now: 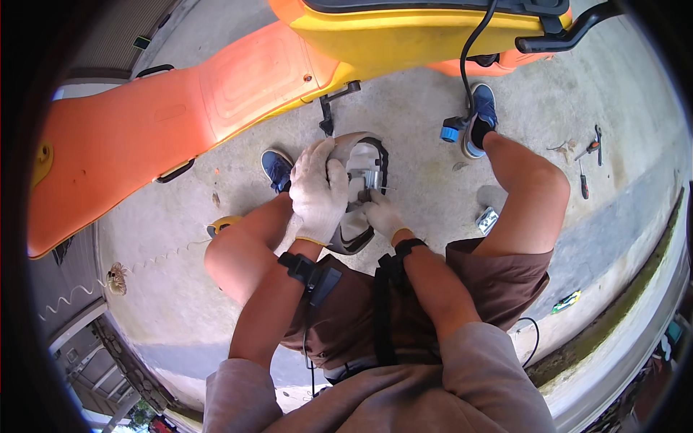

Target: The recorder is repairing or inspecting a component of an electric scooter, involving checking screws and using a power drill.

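Observation:
Between my knees is an oblong piece (358,234) with a pale underside and dark rim, a silver metal bracket (371,180) in its middle. My left hand (317,187), in a white knit glove, is closed over the piece's left side, its fingertips near the upper edge and partly hidden. My right hand (382,214), also gloved, has its fingers curled at the lower part of the bracket, on a small dark part that I cannot make out clearly.
A long orange-and-yellow machine body (144,130) spans above, with a dangling cable and blue connector (449,134). Screwdrivers and hand tools (584,186) lie on the concrete at right, a silver object (486,220) by my right leg. A coiled hose (115,278) lies left; a curb runs right.

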Action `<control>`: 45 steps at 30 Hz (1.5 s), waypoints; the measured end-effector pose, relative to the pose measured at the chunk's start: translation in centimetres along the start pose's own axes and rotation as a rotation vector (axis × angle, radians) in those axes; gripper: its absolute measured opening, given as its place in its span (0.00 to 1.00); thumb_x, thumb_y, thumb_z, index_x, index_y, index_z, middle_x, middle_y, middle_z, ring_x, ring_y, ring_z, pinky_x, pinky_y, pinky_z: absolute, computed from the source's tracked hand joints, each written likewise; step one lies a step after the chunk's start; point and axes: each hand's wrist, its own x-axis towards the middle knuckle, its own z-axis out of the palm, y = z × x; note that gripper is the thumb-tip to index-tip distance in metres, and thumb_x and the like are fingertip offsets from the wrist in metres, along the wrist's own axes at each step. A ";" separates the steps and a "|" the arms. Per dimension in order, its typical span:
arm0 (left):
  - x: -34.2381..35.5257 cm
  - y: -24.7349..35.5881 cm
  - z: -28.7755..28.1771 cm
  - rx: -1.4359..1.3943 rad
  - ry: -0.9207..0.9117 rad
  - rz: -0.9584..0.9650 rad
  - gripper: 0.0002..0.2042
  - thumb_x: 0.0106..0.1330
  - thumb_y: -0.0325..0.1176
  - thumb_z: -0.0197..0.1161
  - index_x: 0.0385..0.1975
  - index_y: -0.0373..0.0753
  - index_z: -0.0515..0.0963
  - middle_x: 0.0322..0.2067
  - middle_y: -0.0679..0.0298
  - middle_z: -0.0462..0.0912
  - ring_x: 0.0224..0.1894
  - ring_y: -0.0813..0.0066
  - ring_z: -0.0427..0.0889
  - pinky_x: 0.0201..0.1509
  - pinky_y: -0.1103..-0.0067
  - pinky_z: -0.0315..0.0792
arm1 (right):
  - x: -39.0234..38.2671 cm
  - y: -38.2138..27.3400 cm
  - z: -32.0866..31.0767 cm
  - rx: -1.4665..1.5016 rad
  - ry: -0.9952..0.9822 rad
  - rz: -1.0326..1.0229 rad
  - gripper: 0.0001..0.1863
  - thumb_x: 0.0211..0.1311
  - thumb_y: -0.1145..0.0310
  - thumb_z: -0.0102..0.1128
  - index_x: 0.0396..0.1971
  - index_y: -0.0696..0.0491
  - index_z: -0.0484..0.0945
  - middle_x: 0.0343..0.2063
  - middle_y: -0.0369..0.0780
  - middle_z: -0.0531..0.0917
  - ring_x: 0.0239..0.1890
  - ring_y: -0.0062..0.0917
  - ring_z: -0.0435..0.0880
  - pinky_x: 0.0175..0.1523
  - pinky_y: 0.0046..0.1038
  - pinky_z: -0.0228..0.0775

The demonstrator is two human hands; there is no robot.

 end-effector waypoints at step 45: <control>2.6 -2.7 0.3 -0.058 0.009 -0.177 0.19 0.64 0.38 0.55 0.51 0.39 0.80 0.51 0.52 0.81 0.56 0.56 0.79 0.63 0.70 0.70 | -0.6 -6.1 -0.3 -0.412 -0.033 -0.054 0.33 0.54 0.47 0.62 0.55 0.54 0.76 0.54 0.49 0.80 0.57 0.41 0.79 0.63 0.34 0.70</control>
